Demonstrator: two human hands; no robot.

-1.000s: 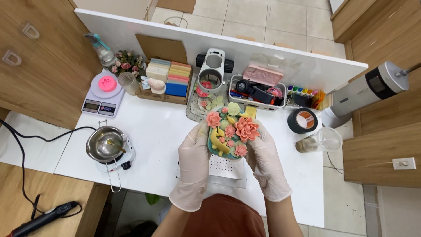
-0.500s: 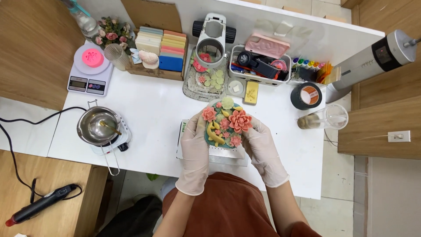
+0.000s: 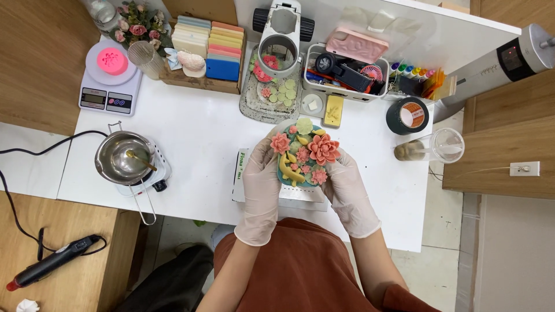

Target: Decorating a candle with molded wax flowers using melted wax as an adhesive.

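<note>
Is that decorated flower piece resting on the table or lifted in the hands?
Lifted: the left hand and right hand grip the flower piece by its sides, above the box.

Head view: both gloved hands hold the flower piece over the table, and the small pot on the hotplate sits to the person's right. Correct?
Not quite. The head view shows the pot on the hotplate to the person's left, not right. The rest stands: the left hand and right hand, both gloved, hold the flower piece over the table.
</note>
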